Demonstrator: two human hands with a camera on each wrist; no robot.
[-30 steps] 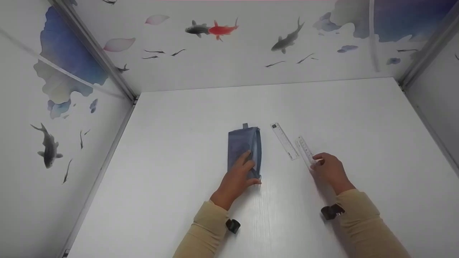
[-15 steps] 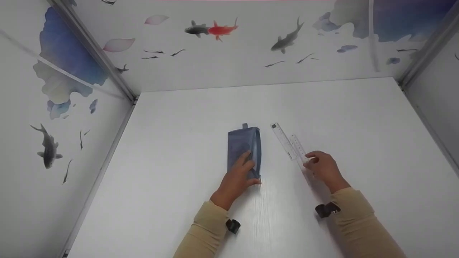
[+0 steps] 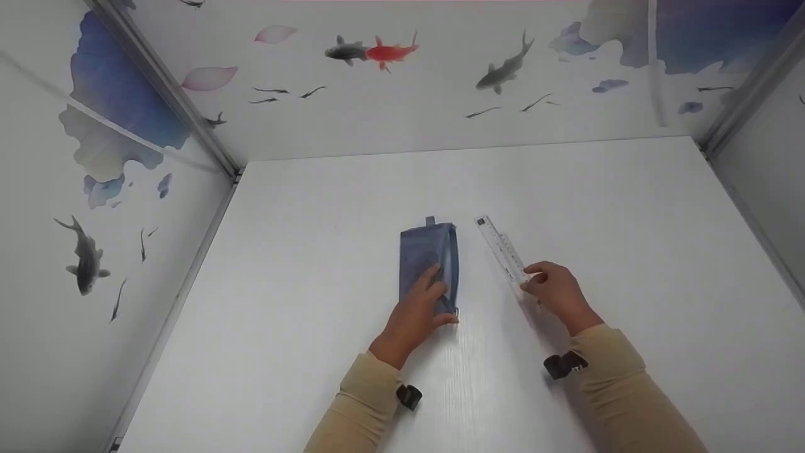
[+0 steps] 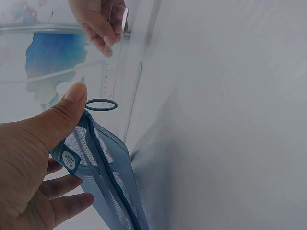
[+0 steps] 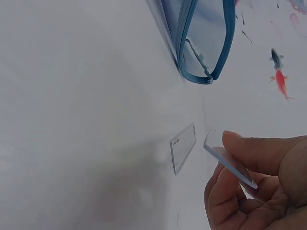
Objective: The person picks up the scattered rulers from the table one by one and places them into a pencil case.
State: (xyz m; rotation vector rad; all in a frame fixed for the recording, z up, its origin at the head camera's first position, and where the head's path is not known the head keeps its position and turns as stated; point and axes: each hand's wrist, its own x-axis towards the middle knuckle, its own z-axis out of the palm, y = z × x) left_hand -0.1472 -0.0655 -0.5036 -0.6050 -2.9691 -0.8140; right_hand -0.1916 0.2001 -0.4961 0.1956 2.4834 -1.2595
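- While the left hand (image 3: 418, 311) rests on the near end of the blue mesh pouch (image 3: 428, 255), its grip is on that end: the thumb (image 4: 67, 112) presses the top edge by the little label and the fingers curl underneath (the left wrist view shows this best).
- Pouch lies lengthwise on the white surface (image 3: 327, 302), roughly in the middle, zipper side facing right and gaping open in the right wrist view, with a small tab at the far end.
- Right hand (image 3: 556, 290) has a narrow grip, pinching the near end of a clear ruler (image 5: 229, 163) between thumb and fingertips. It looks lifted at that end, tilted off the surface.
- That held ruler sits over or right against a second ruler (image 3: 497, 242) lying flat just right of the pouch, and from the head view I honestly can't tell where one stops and the other starts.
- A small blue ring (zipper pull, I think) (image 4: 101, 104) hangs just beyond the left thumb.
- Both arms wear beige sleeves (image 3: 361, 409) with a small black camera clipped at each wrist (image 3: 409, 396).
- Walls around the surface are white with painted fish (image 3: 390, 51) and blue blotches.
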